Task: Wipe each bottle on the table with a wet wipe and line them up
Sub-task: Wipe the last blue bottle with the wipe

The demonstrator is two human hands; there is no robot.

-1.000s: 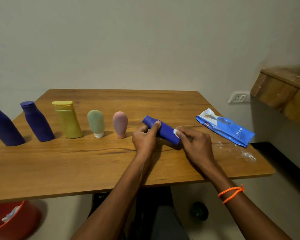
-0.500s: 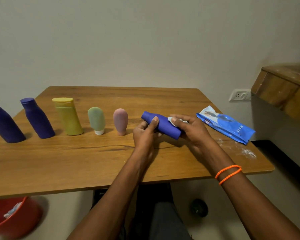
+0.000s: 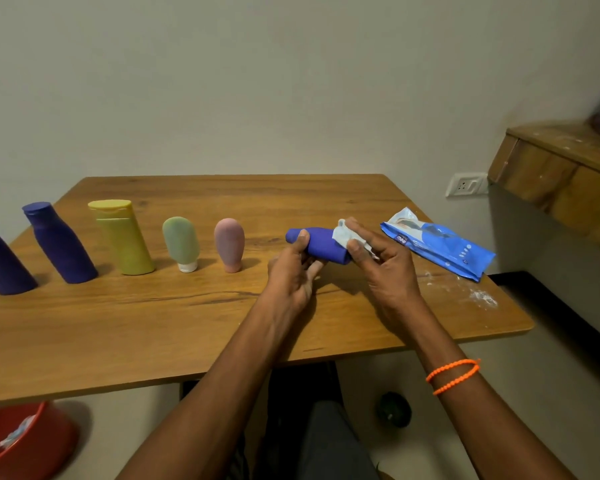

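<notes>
- Blue bottle (image 3: 321, 244) is held on its side just above the table (image 3: 194, 327), toward the right half, between the pink bottle (image 3: 230, 244) and the wipe pack (image 3: 439, 249).
- Left hand (image 3: 293, 275) is curled round the cap end, thumb on top; grip looks light, so a slip is likely if the wipe drags hard.
- Wet wipe (image 3: 343, 235) is pinched against the bottle body by the right hand (image 3: 383, 261); it is bunched small, so patches could be missed.
- Pink bottle stands on its narrow cap just beside the left hand; it could be knocked over when the blue bottle is set down.
- White residue (image 3: 482, 297) near the right edge could be picked up again if the bottle is placed there.
</notes>
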